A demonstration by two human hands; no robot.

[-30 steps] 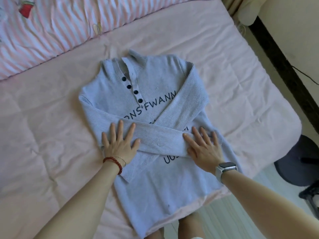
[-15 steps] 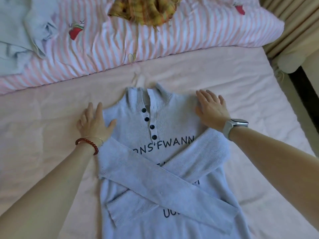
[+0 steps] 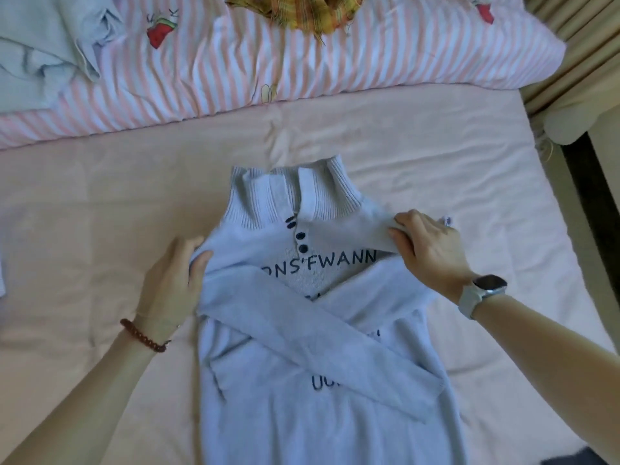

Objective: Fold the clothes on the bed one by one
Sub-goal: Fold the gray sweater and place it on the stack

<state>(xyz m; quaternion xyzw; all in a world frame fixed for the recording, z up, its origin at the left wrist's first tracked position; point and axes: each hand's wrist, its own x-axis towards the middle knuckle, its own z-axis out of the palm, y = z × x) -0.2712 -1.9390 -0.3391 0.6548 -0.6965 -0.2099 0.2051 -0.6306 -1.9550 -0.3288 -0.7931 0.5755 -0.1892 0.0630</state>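
Two hands now grip the pale blue sweater at its shoulders, where half a second ago they lay flat and spread on those same spots, and a second ago they were pressing down on the crossed sleeves lower on the body. The left hand has its fingers curled under the left shoulder edge with the thumb on top; the right hand pinches a bunch of knit at the right shoulder, and the fabric there is already lifted into a ridge. I judge that smoothing is over and the lengthwise fold is beginning: the top will likely be carried toward the hem, or the sides turned in. The sweater lies face up on the pink bed sheet, collar pointing away from the person, sleeves crossed over the printed lettering, hem running out of view at the bottom. Further up the bed lies a striped quilt, with a yellow plaid garment and a light blue cloth on it, probably waiting for their turn. Nothing lies on the sweater itself; the only hazard I see is the loose crossed sleeves sliding apart as the shoulders rise.
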